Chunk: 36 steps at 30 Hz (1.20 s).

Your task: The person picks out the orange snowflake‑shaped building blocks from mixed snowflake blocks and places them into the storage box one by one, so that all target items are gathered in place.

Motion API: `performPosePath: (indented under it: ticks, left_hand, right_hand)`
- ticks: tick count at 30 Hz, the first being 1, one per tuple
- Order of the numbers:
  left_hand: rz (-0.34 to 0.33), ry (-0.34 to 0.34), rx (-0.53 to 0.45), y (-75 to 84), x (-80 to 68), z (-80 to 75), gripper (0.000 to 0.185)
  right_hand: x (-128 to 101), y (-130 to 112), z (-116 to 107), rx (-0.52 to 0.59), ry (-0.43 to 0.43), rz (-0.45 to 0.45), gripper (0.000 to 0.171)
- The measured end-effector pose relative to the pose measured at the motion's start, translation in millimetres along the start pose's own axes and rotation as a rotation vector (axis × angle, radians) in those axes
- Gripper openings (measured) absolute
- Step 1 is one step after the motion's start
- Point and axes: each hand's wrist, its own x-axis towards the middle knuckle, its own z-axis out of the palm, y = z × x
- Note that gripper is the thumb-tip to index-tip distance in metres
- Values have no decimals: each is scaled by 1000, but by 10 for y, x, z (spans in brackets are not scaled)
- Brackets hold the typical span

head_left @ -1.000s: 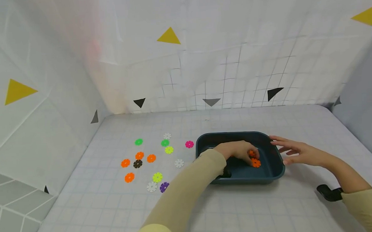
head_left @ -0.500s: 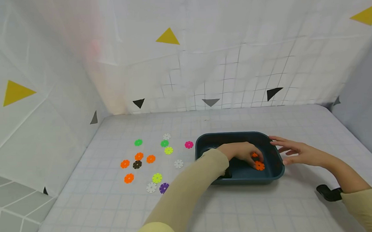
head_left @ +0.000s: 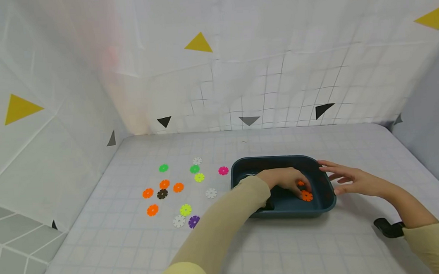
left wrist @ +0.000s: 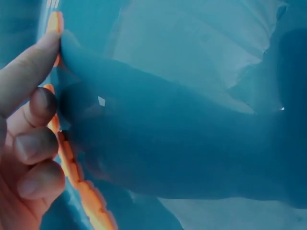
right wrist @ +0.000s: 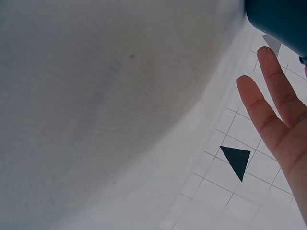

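My left hand (head_left: 290,180) reaches into a dark blue-green plastic bin (head_left: 283,213), its fingers bent and low near the bin floor. It holds several orange notched discs (head_left: 306,195) at its fingertips. The left wrist view shows those discs edge-on in a slanting row (left wrist: 76,172), with the fingertips against them; part of the row is hidden behind the fingers. Outside the bin's right end, my right hand (head_left: 356,181) has its fingers spread and loosely extended, the tips right at the rim. In the right wrist view two fingers (right wrist: 273,96) show near the bin's corner (right wrist: 283,21).
Loose notched discs lie left of the bin: orange (head_left: 152,210), black (head_left: 162,193), green (head_left: 163,168), yellow (head_left: 185,209), white (head_left: 211,193), pink (head_left: 223,170) and purple (head_left: 194,222). White sheet walls (head_left: 261,85) with coloured triangles stand behind and beside the table.
My left hand has moved slightly right and toward me inside the bin, and the orange discs have moved with it. The right hand and the loose discs outside have stayed put.
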Motion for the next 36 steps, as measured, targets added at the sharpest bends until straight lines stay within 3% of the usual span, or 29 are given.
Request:
performPosePath:
  ticks: [5, 12, 16, 19, 24, 28, 36]
  left_hand:
    - [3, 6, -15, -3, -18, -7, 36]
    - [23, 106, -239, -61, -74, -44, 35]
    - [13, 140, -263, -43, -138, -154, 34]
    - [20, 151, -229, 0, -240, -307, 35]
    - [21, 211, -162, 30, -518, -621, 35]
    - [-5, 264, -164, -1, -787, -817, 33]
    - [-52, 345, -198, -242, -1391, -989, 26]
  right_hand:
    - [6, -10, 3, 3, -2, -20, 61]
    - [4, 8, 6, -4, -9, -22, 62]
    - [-6, 4, 3, -16, -3, -11, 62]
    - [-9, -8, 4, -5, -6, -9, 62]
    - [4, -12, -8, 7, -13, 29, 61]
    - [-20, 15, -25, -3, -9, 50, 62]
    - [-159, 24, -21, -18, 12, 48, 64]
